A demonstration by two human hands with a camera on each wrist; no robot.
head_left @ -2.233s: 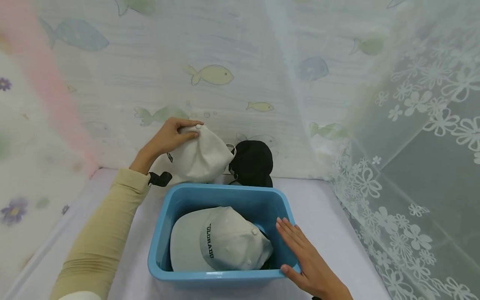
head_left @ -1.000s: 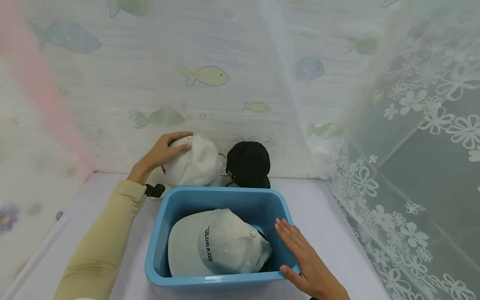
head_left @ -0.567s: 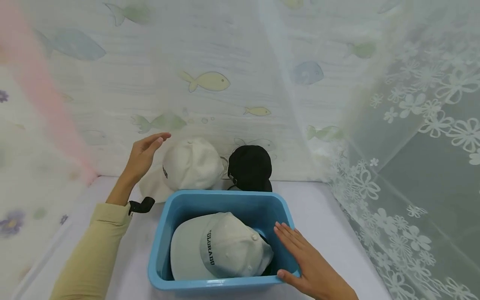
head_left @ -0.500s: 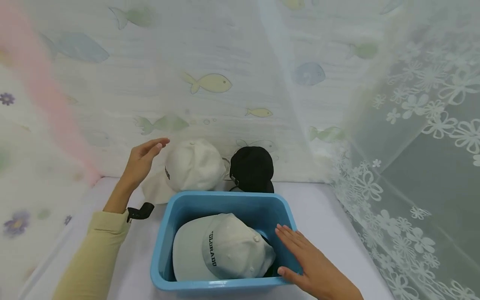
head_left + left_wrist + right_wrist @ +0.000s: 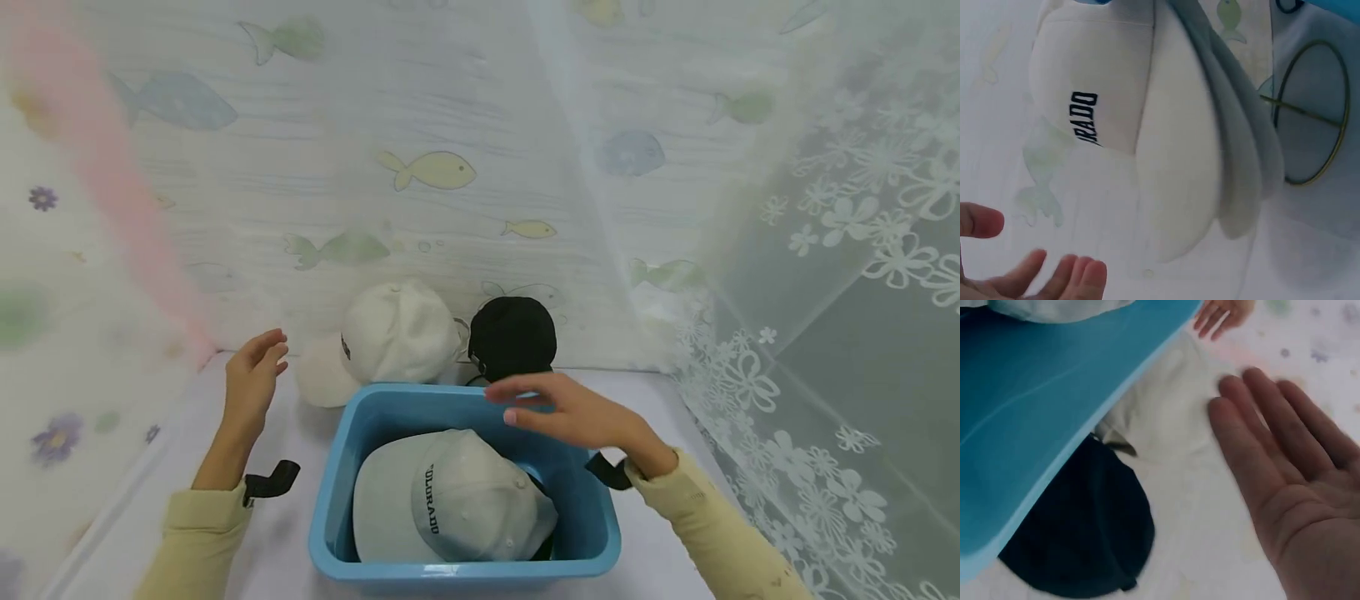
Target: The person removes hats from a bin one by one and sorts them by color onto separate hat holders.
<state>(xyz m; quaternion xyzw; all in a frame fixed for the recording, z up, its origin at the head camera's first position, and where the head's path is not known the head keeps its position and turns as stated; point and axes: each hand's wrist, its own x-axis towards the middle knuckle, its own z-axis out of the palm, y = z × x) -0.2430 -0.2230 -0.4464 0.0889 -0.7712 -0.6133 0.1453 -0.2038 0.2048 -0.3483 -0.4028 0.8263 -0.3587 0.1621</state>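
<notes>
A blue plastic bin (image 5: 339, 483) holds a white baseball cap (image 5: 465, 500) with dark lettering, its brim to the left. Behind the bin stand white caps (image 5: 401, 333), several brims stacked together in the left wrist view, and a black cap (image 5: 513, 335). My left hand (image 5: 251, 379) hovers left of the white caps, fingers relaxed and holding nothing. My right hand (image 5: 573, 412) is raised over the bin's back right part, below the black cap in the head view. Its fingers (image 5: 1272, 425) are extended and hold nothing in the right wrist view.
The bin rests on a white-covered table (image 5: 675, 542). A fish-print curtain (image 5: 450, 100) hangs behind, and a sheer flower-pattern curtain (image 5: 840, 375) on the right. A round wire ring with a crossbar (image 5: 1315, 115) shows beside the brims in the left wrist view.
My left hand has let go of the white cap behind the bin, which has settled back, and moved left and down. My right hand has left the bin's right rim and moved up and inward.
</notes>
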